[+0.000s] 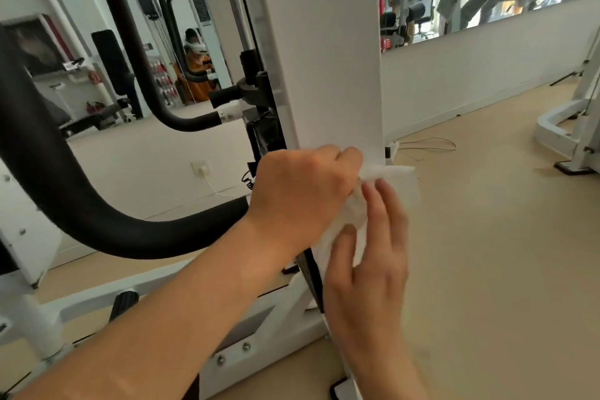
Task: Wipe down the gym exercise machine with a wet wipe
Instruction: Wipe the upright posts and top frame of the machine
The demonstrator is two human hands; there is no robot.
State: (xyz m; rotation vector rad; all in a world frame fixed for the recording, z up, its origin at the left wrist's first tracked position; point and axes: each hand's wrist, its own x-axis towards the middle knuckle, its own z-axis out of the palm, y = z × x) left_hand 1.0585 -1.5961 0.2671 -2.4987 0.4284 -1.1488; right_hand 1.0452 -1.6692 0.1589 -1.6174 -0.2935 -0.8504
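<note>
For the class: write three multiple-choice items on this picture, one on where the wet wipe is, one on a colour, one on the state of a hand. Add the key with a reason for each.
1. Where is the wet wipe?
A. On the floor
B. Between the left hand and the right hand, in front of the white column
C. Draped over the padded bar

2. What colour is the curved padded bar?
A. Black
B. Red
C. Blue

3. How is the left hand?
A. Flat on the floor
B. Fingers curled on the wipe
C. Hanging idle

Key: B, both hands hold the wipe by the column's lower end; A, the bar's padding is plainly black; B, its knuckles are bent over the wipe's edge.
</note>
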